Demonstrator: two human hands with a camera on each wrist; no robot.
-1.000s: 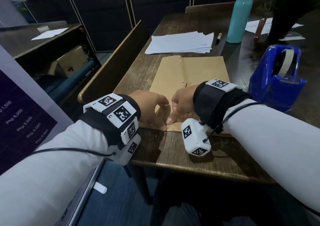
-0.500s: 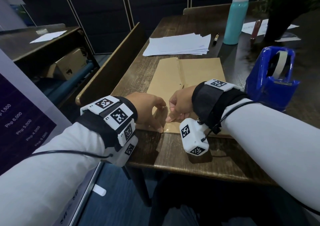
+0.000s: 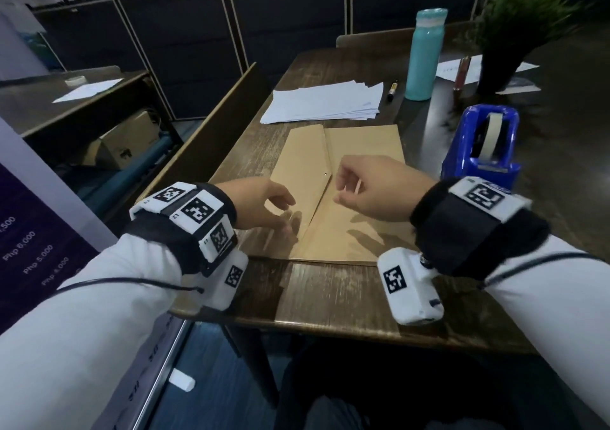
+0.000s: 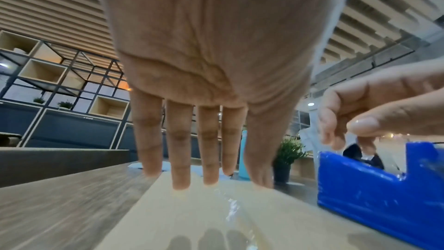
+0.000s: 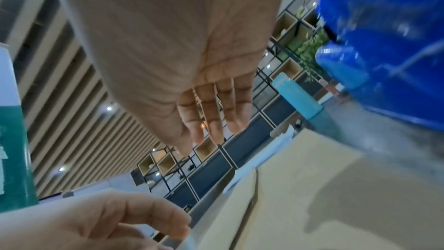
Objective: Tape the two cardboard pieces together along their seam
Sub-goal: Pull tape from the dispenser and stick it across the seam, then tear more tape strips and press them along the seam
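Observation:
Two tan cardboard pieces, left (image 3: pixel 297 165) and right (image 3: pixel 366 145), lie side by side on the wooden table (image 3: pixel 330 294). Their seam (image 3: pixel 321 172) runs away from me. Shiny clear tape (image 4: pixel 231 208) lies along the seam's near part. My left hand (image 3: pixel 280 212) hovers low over the left piece, fingers (image 4: pixel 179 159) straight and holding nothing. My right hand (image 3: pixel 350 182) floats over the right piece with loosely bent fingers, also holding nothing. A blue tape dispenser (image 3: pixel 478 145) stands just right of the cardboard, close to my right wrist.
A stack of white paper (image 3: pixel 323 103) lies beyond the cardboard, with a marker (image 3: pixel 392 89) and a teal bottle (image 3: pixel 424 56) behind it. A potted plant (image 3: pixel 515 33) stands at the far right. A wooden panel (image 3: pixel 204 139) borders the table's left side.
Both hands have lifted off the near end of the seam, where their fingertips were pressing together, and have moved apart. The right hand went up and to the right.

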